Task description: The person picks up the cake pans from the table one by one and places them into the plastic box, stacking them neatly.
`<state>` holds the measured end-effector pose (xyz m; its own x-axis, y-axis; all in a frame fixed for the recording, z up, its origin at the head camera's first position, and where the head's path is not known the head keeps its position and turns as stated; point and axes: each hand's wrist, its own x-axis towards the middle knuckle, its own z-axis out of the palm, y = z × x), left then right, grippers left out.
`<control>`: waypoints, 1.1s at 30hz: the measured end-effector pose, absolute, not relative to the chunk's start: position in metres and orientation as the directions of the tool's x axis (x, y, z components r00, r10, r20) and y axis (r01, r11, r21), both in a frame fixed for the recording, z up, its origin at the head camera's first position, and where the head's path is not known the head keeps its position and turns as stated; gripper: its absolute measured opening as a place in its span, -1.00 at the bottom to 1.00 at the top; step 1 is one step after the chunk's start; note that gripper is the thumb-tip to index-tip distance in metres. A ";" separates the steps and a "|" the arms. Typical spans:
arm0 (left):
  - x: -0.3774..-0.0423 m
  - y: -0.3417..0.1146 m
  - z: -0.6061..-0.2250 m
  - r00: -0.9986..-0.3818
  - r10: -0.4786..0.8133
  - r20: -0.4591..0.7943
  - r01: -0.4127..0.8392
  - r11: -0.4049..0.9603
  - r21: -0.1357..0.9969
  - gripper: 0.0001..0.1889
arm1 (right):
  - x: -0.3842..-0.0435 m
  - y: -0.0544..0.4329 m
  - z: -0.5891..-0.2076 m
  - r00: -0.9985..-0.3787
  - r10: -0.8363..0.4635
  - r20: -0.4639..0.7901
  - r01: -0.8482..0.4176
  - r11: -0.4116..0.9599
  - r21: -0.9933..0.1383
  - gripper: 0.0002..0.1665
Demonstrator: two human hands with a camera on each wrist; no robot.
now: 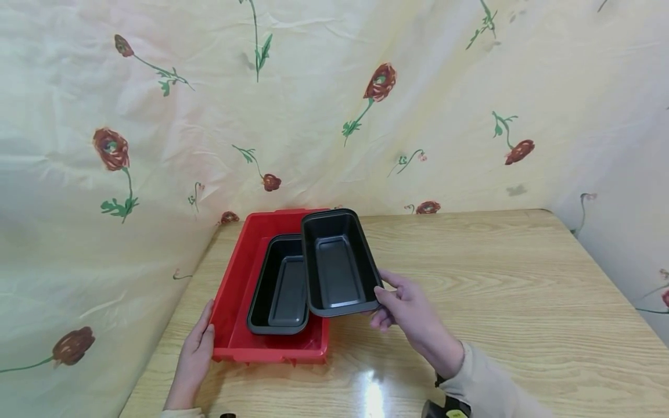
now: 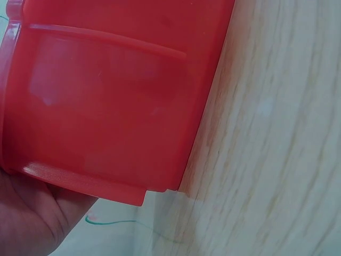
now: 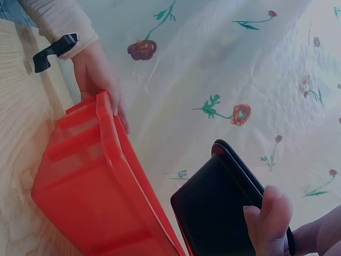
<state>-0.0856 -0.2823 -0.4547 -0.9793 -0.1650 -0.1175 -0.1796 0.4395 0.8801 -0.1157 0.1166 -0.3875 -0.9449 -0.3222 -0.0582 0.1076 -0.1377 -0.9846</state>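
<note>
A black loaf pan is pinched at its near right corner by my right hand, thumb on the rim and fingers beneath. It is tilted over the right side of a red plastic bin. Inside the bin lies a second black loaf pan, partly hidden under the first. My left hand grips the bin's left wall near the front corner. The right wrist view shows the dark underside of the held pan beside the bin's outer wall. From the left wrist, mostly the bin's side is visible.
The bin stands at the left of a light wooden table. Behind and along both sides hangs a cream sheet with red flowers. A small dark round object shows at the bottom edge, and a black wrist device is on my right arm.
</note>
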 end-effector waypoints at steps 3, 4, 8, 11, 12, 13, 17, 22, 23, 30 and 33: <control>-0.086 -0.283 -0.455 -0.979 -0.166 -0.119 -0.182 0.441 0.879 -0.44 | -0.116 0.110 -0.389 -0.942 -0.330 -0.065 0.117 -0.141 -0.983 -0.38; -0.085 -0.284 -0.454 -0.979 -0.163 -0.120 -0.181 0.439 0.880 -0.44 | -0.116 0.107 -0.390 -0.941 -0.330 -0.067 0.119 -0.141 -0.983 -0.38; -0.084 -0.288 -0.453 -0.980 -0.148 -0.133 -0.185 0.432 0.883 -0.43 | -0.112 0.095 -0.392 -0.943 -0.320 -0.087 0.135 -0.131 -0.982 -0.39; -0.082 -0.291 -0.452 -0.982 -0.138 -0.132 -0.180 0.437 0.881 -0.44 | -0.108 0.085 -0.391 -0.946 -0.311 -0.095 0.143 -0.137 -0.980 -0.38; -0.082 -0.292 -0.452 -0.982 -0.136 -0.131 -0.179 0.439 0.881 -0.44 | -0.107 0.081 -0.391 -0.946 -0.310 -0.093 0.141 -0.139 -0.980 -0.38; -0.082 -0.293 -0.452 -0.982 -0.134 -0.131 -0.177 0.440 0.880 -0.44 | -0.106 0.078 -0.391 -0.947 -0.306 -0.094 0.143 -0.141 -0.980 -0.38; -0.081 -0.296 -0.452 -0.984 -0.127 -0.127 -0.171 0.445 0.879 -0.44 | -0.103 0.065 -0.390 -0.952 -0.291 -0.096 0.142 -0.144 -0.979 -0.39; -0.080 -0.296 -0.453 -0.983 -0.127 -0.129 -0.173 0.441 0.880 -0.44 | -0.105 0.057 -0.391 -0.950 -0.299 -0.088 0.135 -0.142 -0.981 -0.41; -0.080 -0.296 -0.453 -0.983 -0.128 -0.131 -0.175 0.439 0.882 -0.43 | -0.106 0.056 -0.392 -0.948 -0.305 -0.085 0.133 -0.140 -0.981 -0.42; -0.081 -0.295 -0.453 -0.984 -0.125 -0.127 -0.170 0.450 0.877 -0.44 | -0.109 0.047 -0.392 -0.940 -0.334 -0.076 0.136 -0.159 -0.978 -0.41; -0.082 -0.294 -0.453 -0.987 -0.117 -0.114 -0.155 0.455 0.877 -0.45 | -0.110 0.043 -0.394 -0.936 -0.346 -0.067 0.132 -0.167 -0.977 -0.42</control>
